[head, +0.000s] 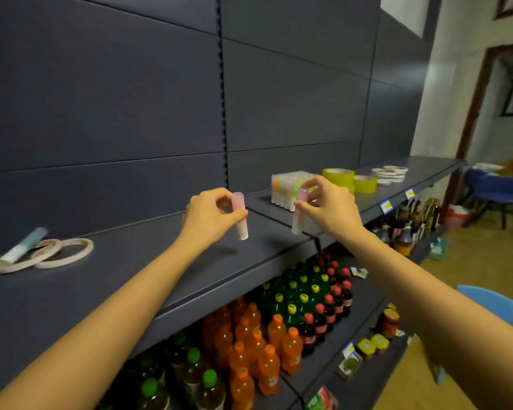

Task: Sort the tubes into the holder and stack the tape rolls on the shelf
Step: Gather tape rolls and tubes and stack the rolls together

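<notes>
My left hand [211, 214] pinches a pink tube [240, 216] upright above the dark shelf [148, 279]. My right hand [329, 208] pinches a second pink tube [298, 211], held just in front of the holder [285, 187], which is packed with several pastel tubes. A teal tube [24, 247] lies at the far left of the shelf beside two thin white tape rolls [62, 254]. Two yellow tape rolls [351, 179] sit right of the holder. Small dark-and-white tape rolls [389, 174] are stacked further right.
The lower shelves hold several orange, green and dark drink bottles [267, 335] and jars [388, 321]. Price tags [386, 206] hang on the shelf edge. Blue chairs [498, 190] and a doorway are at the right.
</notes>
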